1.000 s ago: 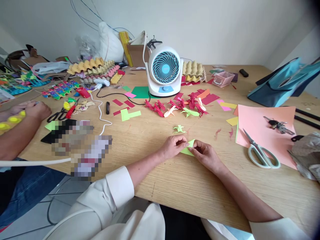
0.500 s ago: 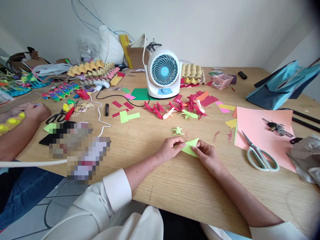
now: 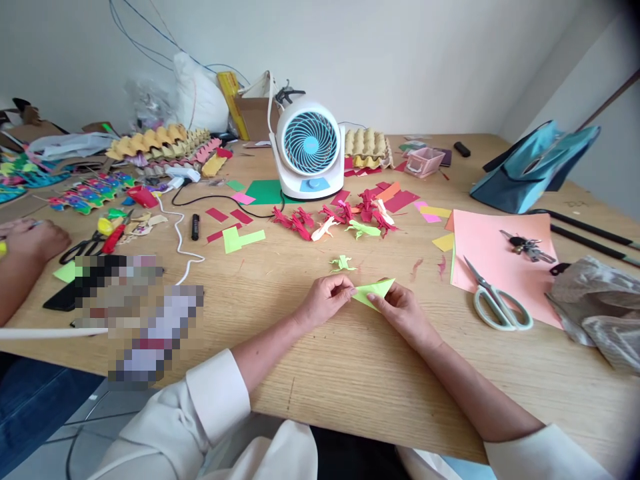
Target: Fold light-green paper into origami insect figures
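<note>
A light green sheet of paper [image 3: 369, 294], folded to a triangle, is held just above the table between both hands. My left hand [image 3: 327, 298] pinches its left corner between thumb and fingers. On the right side, my right hand [image 3: 403, 312] grips it with the thumb on the near face and the fingers behind. Just beyond sits a small green folded paper frog [image 3: 343, 263]. Farther back lies a cluster of red folded paper figures [image 3: 300, 222], with a green one [image 3: 363, 229] and a pale one [image 3: 324, 229] among them.
A white fan [image 3: 310, 150] stands behind the figures. Scissors [image 3: 497, 300] and keys [image 3: 527, 247] lie on pink paper [image 3: 467, 233] at right, near a blue bag [image 3: 515, 173]. At left are a black marker [image 3: 195, 227], a white cable [image 3: 180, 240] and another person's hand [image 3: 43, 240].
The view has turned slightly right, so everything shifts left. Both hands keep hold of the green paper, which now looks flatter, and the right thumb has slid inward across it.
</note>
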Tool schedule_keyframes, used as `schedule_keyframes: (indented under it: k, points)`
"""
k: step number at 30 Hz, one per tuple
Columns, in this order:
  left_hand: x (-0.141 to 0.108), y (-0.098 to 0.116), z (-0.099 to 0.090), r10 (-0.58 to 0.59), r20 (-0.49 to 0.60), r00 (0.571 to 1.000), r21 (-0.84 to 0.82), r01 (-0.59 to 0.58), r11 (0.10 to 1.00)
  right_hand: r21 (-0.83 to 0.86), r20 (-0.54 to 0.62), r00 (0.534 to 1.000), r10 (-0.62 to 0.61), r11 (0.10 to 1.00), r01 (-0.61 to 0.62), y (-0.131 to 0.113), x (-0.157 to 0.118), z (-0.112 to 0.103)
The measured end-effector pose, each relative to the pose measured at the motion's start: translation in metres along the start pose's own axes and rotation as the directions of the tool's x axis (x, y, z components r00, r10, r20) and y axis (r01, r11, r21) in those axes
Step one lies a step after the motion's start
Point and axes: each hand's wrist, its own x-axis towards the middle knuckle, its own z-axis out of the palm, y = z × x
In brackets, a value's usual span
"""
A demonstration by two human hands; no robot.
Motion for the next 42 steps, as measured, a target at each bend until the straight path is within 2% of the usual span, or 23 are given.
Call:
schedule_keyframes:
  k: [3, 8, 16, 24, 31, 36, 40, 42]
  points:
    - [-0.001, 0.000, 0.001, 0.003, 0.027, 1.000, 0.006, -0.004, 1.000, -0.061, -0.022, 0.999, 0.024, 0.998, -0.026, 0.004, 0.001, 0.000]
    - [0.000, -0.001, 0.000, -0.011, 0.015, 1.000, 0.029, 0.010, 1.000, -0.073, -0.051, 0.999, -0.002, 0.997, -0.002, 0.010, 0.001, 0.001]
    - [0.000, -0.004, -0.001, -0.027, 0.043, 0.999, 0.012, 0.027, 1.000, -0.071, 0.017, 1.000, -0.015, 0.997, 0.016, -0.003, 0.000, 0.001]
    - [0.001, -0.003, -0.003, -0.041, 0.023, 0.999, -0.012, 0.041, 0.999, -0.077, -0.076, 0.997, -0.005, 0.997, -0.001, -0.005, 0.000, 0.002]
    - [0.000, -0.005, -0.004, -0.059, 0.062, 0.996, -0.044, 0.061, 0.997, -0.070, -0.033, 0.999, 0.015, 0.997, -0.017, -0.008, 0.000, 0.001]
    - [0.001, -0.003, -0.004, 0.011, 0.029, 1.000, 0.007, -0.011, 1.000, -0.057, -0.080, 0.996, 0.029, 0.998, -0.034, -0.003, 0.000, 0.001]
    - [0.001, 0.000, -0.004, 0.099, -0.008, 0.995, 0.095, -0.097, 0.991, -0.054, -0.078, 0.996, 0.036, 0.998, -0.040, -0.004, 0.000, 0.001]
    - [0.000, 0.002, -0.003, 0.099, 0.001, 0.995, 0.091, -0.099, 0.991, -0.051, -0.064, 0.998, 0.029, 0.998, -0.033, -0.005, -0.001, 0.000]
